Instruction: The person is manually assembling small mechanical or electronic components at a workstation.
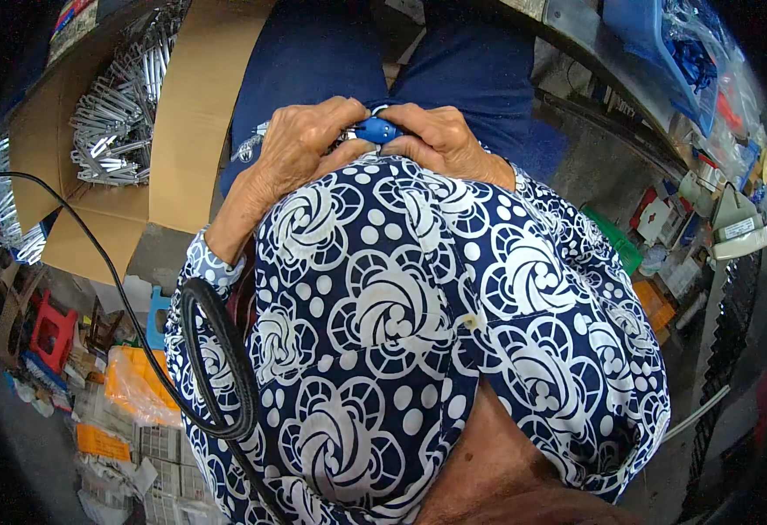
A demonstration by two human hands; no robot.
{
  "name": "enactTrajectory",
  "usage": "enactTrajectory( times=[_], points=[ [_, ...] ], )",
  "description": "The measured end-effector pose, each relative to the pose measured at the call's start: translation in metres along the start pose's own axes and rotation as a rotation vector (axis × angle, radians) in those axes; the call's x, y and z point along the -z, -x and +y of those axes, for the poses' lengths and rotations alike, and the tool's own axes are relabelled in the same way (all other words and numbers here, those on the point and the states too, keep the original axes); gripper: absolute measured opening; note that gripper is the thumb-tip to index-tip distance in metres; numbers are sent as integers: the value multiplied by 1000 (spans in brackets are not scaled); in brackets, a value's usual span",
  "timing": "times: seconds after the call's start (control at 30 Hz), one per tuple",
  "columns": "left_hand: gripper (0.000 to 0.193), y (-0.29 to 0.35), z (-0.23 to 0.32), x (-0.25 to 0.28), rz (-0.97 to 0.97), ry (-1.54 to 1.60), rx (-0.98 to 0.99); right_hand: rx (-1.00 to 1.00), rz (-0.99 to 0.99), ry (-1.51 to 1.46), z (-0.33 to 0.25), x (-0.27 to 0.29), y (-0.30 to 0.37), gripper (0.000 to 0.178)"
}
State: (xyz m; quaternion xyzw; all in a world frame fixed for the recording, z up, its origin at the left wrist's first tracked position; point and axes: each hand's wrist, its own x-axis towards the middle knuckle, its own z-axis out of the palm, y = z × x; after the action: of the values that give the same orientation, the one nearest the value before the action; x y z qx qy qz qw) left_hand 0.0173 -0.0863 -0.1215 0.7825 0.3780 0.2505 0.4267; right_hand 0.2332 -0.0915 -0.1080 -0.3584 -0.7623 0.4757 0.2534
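My left hand [300,144] and my right hand [440,140] meet in front of my body, above my lap in dark blue trousers. Both are closed around a small blue plastic part [376,130] with a bit of metal showing beside it, held between the fingertips. Most of the part is hidden by my fingers. My blue and white flower-patterned shirt fills the middle of the view below the hands.
An open cardboard box [187,114] at my left holds several shiny metal pieces [121,114]. A black cable [95,254] runs across the left. A cluttered bench with blue bins [663,44] and small packages lies to the right. Stools and crates sit lower left.
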Motion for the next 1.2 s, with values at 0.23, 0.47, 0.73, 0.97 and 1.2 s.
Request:
enactTrajectory(
  times=[0.23,0.47,0.73,0.97,1.2],
  points=[
    [25,1,6,4,12,-7,6,-36,5,-5,-5,-1,-1,27],
    [25,-5,6,14,79,-66,-58,-27,23,20,-12,5,-13,25],
    [25,-16,17,32,52,-165,-45,-62,120,-67,-18,4,-19,26],
    [27,-29,22,38,52,-222,-100,-38,170,-26,-16,11,-21,29],
    [27,-27,14,29,56,-164,-69,-77,152,-58,-12,10,-19,30]
  ],
)
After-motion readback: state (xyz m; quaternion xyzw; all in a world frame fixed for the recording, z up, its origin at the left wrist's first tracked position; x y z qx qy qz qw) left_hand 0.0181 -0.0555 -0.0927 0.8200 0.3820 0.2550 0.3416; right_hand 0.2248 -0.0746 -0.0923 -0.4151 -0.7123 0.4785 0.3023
